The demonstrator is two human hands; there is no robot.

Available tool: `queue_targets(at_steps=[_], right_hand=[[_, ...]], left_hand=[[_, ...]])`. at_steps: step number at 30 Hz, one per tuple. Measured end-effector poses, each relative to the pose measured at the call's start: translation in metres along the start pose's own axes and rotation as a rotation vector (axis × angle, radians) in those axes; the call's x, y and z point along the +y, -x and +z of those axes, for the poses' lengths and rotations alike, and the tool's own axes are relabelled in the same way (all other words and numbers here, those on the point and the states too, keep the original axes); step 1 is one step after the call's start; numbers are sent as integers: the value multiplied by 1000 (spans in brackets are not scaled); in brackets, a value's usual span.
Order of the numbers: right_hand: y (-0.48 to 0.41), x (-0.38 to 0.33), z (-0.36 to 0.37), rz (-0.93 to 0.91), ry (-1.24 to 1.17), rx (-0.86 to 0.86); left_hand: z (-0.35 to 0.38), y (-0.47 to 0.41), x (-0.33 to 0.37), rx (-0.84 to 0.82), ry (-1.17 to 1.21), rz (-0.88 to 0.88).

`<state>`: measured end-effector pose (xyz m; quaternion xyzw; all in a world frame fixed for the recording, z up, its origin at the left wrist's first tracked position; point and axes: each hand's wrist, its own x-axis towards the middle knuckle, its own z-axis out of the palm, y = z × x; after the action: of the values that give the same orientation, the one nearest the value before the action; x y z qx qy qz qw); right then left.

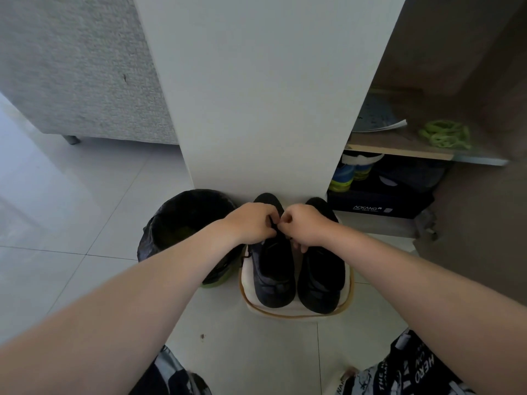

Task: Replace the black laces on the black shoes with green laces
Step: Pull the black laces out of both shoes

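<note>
Two black shoes stand side by side on a low white stool [296, 312] with a tan rim, toes pointing away from me. Over the left shoe [275, 277] both hands meet at the lacing. My left hand [252, 223] pinches the black lace [274, 227] with curled fingers. My right hand [303, 225] pinches the same lace from the other side. The right shoe [320, 277] stands untouched beside it. A bundle of green laces [445, 134] lies on a wooden shelf at the right, well away from both hands.
A bin lined with a black bag [182, 220] stands left of the stool. A white panel [262, 95] rises right behind the shoes. The open cupboard at the right holds a dark shoebox [376, 202], other shoes and papers [376, 116]. A grey sofa [77, 67] is at far left.
</note>
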<state>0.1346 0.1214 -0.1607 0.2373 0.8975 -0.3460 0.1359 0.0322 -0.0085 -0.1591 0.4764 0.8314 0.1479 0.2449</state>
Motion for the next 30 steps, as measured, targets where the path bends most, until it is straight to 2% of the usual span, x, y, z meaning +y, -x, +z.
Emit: queue_targets(at_steps=[6, 12, 18, 24, 30], right_hand=[[-2, 3, -4, 8, -120, -47], [0, -4, 0, 19, 48, -164], [-4, 5, -2, 5, -129, -102], [-4, 9, 1, -24, -152, -46], [-3, 2, 2, 3, -117, -80]], left_hand=[[-2, -2, -4, 32, 37, -6], [-6, -5, -3, 45, -107, 37], [-3, -5, -7, 116, -88, 23], [-3, -5, -9, 94, -82, 14], [-4, -6, -9, 95, -32, -5]])
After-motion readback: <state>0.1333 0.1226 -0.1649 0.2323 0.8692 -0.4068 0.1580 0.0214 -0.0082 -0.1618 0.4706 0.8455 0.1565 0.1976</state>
